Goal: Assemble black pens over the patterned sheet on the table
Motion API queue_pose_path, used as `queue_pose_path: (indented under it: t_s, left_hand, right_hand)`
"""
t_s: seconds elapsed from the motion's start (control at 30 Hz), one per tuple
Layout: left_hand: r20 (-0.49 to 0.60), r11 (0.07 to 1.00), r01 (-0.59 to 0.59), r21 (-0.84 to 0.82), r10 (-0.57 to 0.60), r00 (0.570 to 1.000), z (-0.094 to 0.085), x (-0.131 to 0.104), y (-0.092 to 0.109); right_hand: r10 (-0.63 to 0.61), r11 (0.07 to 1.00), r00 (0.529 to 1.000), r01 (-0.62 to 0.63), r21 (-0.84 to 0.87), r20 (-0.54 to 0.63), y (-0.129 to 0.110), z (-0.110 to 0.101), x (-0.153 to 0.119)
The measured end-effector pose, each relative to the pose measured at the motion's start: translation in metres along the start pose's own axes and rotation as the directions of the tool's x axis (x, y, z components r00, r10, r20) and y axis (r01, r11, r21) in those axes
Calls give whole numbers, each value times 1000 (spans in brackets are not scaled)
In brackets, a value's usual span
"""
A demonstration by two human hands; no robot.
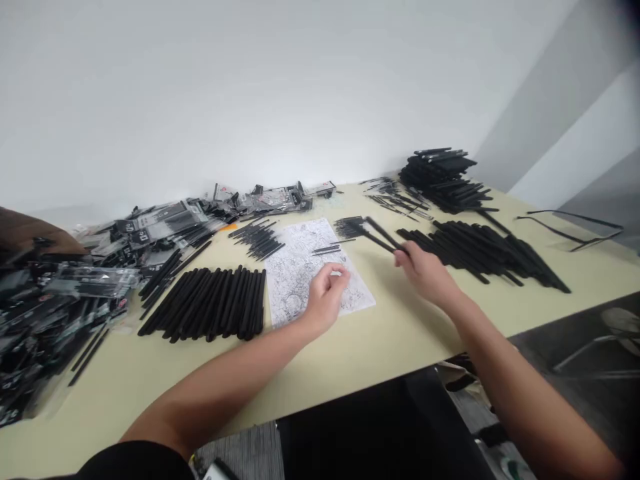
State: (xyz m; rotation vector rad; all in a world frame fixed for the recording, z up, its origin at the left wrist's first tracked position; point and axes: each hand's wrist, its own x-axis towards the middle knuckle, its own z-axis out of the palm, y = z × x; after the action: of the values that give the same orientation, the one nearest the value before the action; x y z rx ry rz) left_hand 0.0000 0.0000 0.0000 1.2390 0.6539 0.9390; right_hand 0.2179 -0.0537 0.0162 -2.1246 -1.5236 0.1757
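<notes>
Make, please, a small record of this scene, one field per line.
Left hand: fingers curled, over the patterned sheet; nothing held is visible
Right hand: holds what look like two black sticks, spread apart
Left of sheet: row of thick black rods
Right side: loose pile of black rods
Along wall, left: heaped clear packets
Surface: pale yellow table

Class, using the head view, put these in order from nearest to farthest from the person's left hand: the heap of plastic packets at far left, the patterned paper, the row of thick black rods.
From the left hand:
1. Patterned paper: directly behind the hand in this view.
2. Row of thick black rods: left of the paper.
3. Heap of plastic packets: far left, beyond the rods.
</notes>
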Motion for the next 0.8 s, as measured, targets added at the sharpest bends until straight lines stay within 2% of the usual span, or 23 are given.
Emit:
queue_pose_path:
  t_s: [0.07,0.1,0.13,0.17,0.23,0.3,0.33,0.4,0.47,0.63,0.7,0.8]
  left_hand:
    - [-88,991,62,-119,-73,993,0,7,-1]
    - [-121,981,82,-178,-105,987,0,10,-2]
    - [-147,967,94,-236,-132,980,-1,12,-2]
    - [-174,951,95,-293,-151,973,-2,14,-2]
    - [-216,917,80,-391,-176,960,-3,17,-3]
    - [-231,886,71,-459,-196,953,-5,20,-3]
    - [-231,875,70,-480,-203,952,-6,20,-4]
    - [-219,862,83,-500,-218,951,-7,22,-5]
    - [-210,854,99,-511,-236,949,-8,23,-5]
    - [-195,857,119,-501,-246,950,-9,25,-6]
    - [-193,856,124,-501,-251,949,-9,25,-7]
    - [-218,850,114,-515,-258,941,-9,25,-7]
  right_hand:
    - [-199,960,975,173,221,101,-23,5,29]
    - [-289,914,945,224,339,152,-32,9,43]
    - [-359,852,906,220,475,224,-39,14,54]
    - [-404,782,864,156,603,301,-43,20,63]
    - [-463,691,768,0,723,442,-44,33,74]
    - [-491,667,697,-85,740,523,-39,42,76]
    - [-497,672,676,-97,734,544,-36,45,75]
    - [-501,681,665,-94,726,555,-30,46,70]
    - [-501,681,675,-78,728,542,-29,44,67]
    - [-525,695,660,-32,718,537,-33,42,62]
    - [-520,686,683,-24,727,513,-34,43,61]
    - [-463,675,755,-38,737,463,-33,47,60]
